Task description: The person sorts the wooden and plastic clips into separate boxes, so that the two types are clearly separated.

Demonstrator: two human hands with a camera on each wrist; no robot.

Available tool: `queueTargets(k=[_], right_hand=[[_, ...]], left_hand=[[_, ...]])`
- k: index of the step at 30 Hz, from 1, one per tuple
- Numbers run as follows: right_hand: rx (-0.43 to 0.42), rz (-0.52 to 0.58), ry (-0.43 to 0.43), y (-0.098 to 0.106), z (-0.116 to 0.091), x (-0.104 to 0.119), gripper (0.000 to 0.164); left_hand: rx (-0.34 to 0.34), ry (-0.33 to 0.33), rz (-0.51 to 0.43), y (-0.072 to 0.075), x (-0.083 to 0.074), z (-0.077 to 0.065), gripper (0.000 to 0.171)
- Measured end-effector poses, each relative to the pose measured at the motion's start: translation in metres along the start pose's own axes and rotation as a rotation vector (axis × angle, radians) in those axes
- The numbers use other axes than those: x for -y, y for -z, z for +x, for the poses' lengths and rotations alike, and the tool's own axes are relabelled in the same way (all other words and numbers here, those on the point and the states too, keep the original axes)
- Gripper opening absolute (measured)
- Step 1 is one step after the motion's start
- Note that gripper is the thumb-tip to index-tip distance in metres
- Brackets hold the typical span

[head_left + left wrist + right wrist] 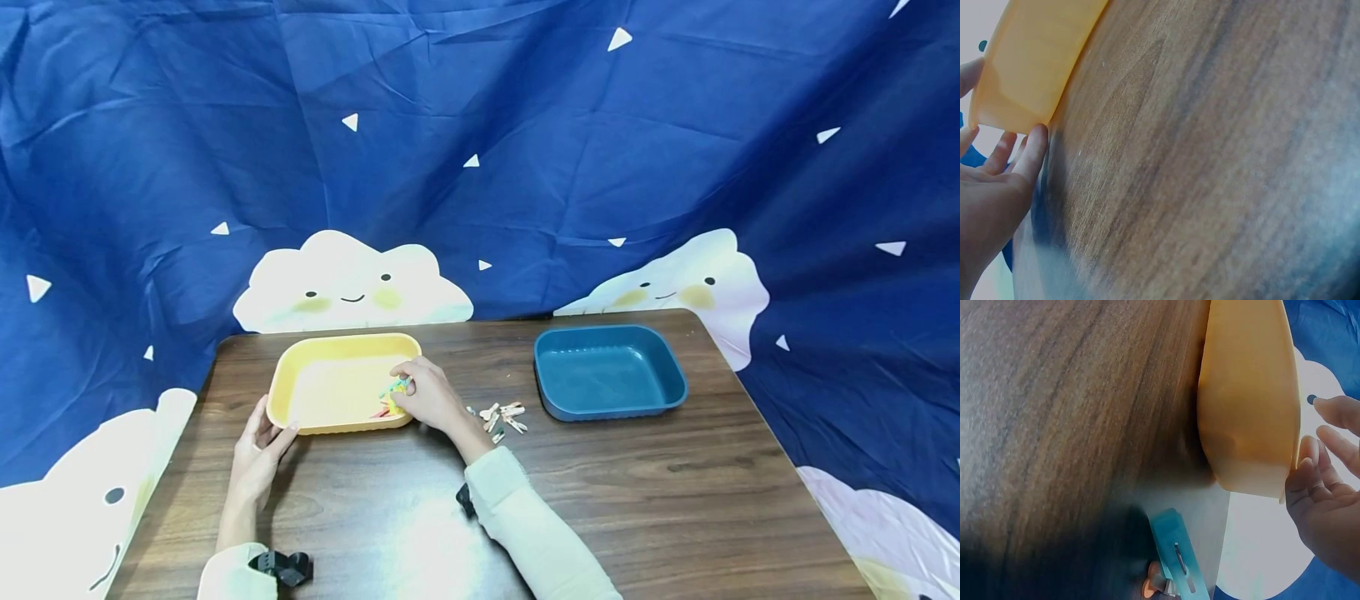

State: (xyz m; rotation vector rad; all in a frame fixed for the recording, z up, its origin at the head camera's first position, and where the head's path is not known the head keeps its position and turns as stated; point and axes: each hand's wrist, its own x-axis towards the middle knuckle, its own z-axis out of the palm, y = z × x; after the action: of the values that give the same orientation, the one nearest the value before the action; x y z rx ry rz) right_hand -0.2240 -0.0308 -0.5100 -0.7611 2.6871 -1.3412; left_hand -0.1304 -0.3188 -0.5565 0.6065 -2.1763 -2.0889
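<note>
A yellow tray (333,428) stands at the left of the table. My left hand (255,458) holds its near left corner, thumb and fingers against the outer walls; fingertips touch the tray's wall (1035,69) in the left wrist view. Over the tray's near right corner is my right hand (431,398), above several colourful clothespins (388,408). In the right wrist view this hand (1329,481) has its fingers apart at the rim, with nothing visible between them. To its right lie several small clothespins (513,410); a teal clothespin (1175,544) shows close up.
A blue tray (611,414) stands at the back right with nothing in it. The wooden table (645,500) has its back edge close to a blue cloth backdrop (525,100) printed with clouds. Dark wrist devices (281,567) sit at both sleeves.
</note>
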Motion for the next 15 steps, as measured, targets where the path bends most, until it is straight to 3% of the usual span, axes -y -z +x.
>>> queueTargets(k=[15], right_hand=[[0.045, 0.079, 0.022, 0.013, -0.009, -0.008, 0.029]], left_hand=[[-0.008, 0.015, -0.014, -0.001, 0.001, 0.002, 0.087]])
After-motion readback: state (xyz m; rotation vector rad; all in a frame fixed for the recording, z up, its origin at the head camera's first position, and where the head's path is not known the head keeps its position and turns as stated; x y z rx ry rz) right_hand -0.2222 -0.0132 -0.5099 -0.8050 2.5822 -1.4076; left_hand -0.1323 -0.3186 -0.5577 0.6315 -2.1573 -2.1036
